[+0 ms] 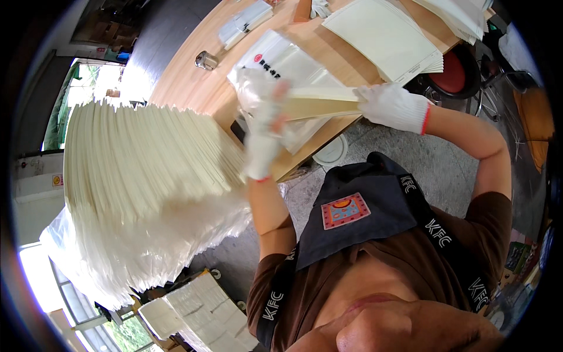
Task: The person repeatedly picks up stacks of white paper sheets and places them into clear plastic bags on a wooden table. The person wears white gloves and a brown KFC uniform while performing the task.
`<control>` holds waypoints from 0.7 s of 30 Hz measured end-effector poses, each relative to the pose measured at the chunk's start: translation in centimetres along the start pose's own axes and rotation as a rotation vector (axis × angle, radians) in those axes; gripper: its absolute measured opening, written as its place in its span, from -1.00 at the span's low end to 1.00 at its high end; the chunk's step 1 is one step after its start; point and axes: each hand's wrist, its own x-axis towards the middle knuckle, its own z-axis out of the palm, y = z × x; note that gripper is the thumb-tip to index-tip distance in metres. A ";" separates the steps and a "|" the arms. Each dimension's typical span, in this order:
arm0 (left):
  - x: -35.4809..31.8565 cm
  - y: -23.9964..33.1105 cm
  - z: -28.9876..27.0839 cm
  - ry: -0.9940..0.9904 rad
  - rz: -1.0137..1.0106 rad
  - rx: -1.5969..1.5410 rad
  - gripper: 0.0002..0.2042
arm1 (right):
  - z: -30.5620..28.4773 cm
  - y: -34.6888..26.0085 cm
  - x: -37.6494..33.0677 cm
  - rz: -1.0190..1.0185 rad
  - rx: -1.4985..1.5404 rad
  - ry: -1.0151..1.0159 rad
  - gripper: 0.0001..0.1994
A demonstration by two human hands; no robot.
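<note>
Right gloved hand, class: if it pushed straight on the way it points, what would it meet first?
The right hand points along the cream paper bundle it grips, so it would probably meet the left hand holding the clear plastic bag.

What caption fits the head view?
Gloved left hand and right hand slide cream sheets into a clear bag.

One head-worn fisheye view is looking steeply down from the person's face, taking in the chest and apron close at the lower edge. It is facing forward over the wooden worktop (pixel 193 82), whose edges are bending toward the dark round rim. Both forearms are rising into the middle, very near the lens.
</note>
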 end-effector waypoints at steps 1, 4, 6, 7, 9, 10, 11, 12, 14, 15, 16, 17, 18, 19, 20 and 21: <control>-0.7 -0.6 2.1 -0.073 0.054 0.213 -0.47 | -0.3 -0.4 0.9 -0.019 0.101 -0.050 -0.86; -4.7 -4.6 6.1 0.066 -0.053 0.158 -0.57 | -0.1 0.5 2.2 0.147 0.563 -0.182 -0.82; -7.2 -10.0 7.8 0.481 0.244 0.249 -0.67 | 2.5 0.7 2.4 0.361 1.130 -0.228 -0.69; -6.8 -10.8 7.4 0.387 0.332 0.359 -0.71 | 4.5 0.3 2.5 0.481 1.504 -0.240 -0.62; -5.9 -12.1 6.9 0.200 0.485 0.569 -0.77 | 7.5 0.1 3.5 0.413 1.440 -0.104 -0.64; -4.2 -11.9 6.8 0.291 0.456 0.673 -0.83 | 8.4 -0.2 4.3 0.369 1.406 -0.036 -0.66; -2.4 -11.5 7.4 0.249 0.319 0.375 -0.83 | 9.3 -1.0 5.3 0.367 1.151 -0.073 -0.66; -0.1 -8.4 8.5 0.199 0.179 0.079 -0.83 | 10.2 -1.9 6.7 0.364 0.900 -0.106 -0.66; 2.4 -5.2 10.6 0.134 0.302 0.344 -0.83 | 14.0 -3.6 8.0 0.379 1.129 0.067 -0.61; 3.1 -4.6 11.5 0.094 0.363 0.471 -0.83 | 18.3 -5.2 8.1 0.388 1.604 0.286 -0.55; 3.4 -5.4 11.6 0.105 0.277 0.388 -0.83 | 22.4 -6.8 8.1 0.378 2.070 0.531 -0.48; 3.8 -6.9 11.0 0.121 0.195 0.311 -0.84 | 24.1 -7.5 8.2 0.327 2.522 0.805 -0.41; 3.5 -8.8 9.8 0.157 0.097 0.243 -0.84 | 21.5 -7.7 8.2 0.340 1.609 0.558 -0.59; 3.0 -10.6 8.6 0.183 0.006 0.213 -0.85 | 16.7 -7.9 6.9 0.332 1.116 0.349 -0.67; 2.6 -12.2 7.5 0.203 -0.076 0.177 -0.86 | 11.6 -8.0 5.3 0.285 0.603 0.201 -0.74; 2.2 -13.1 6.8 0.229 -0.159 0.150 -0.86 | 8.7 -8.8 3.5 0.256 0.513 0.108 -0.73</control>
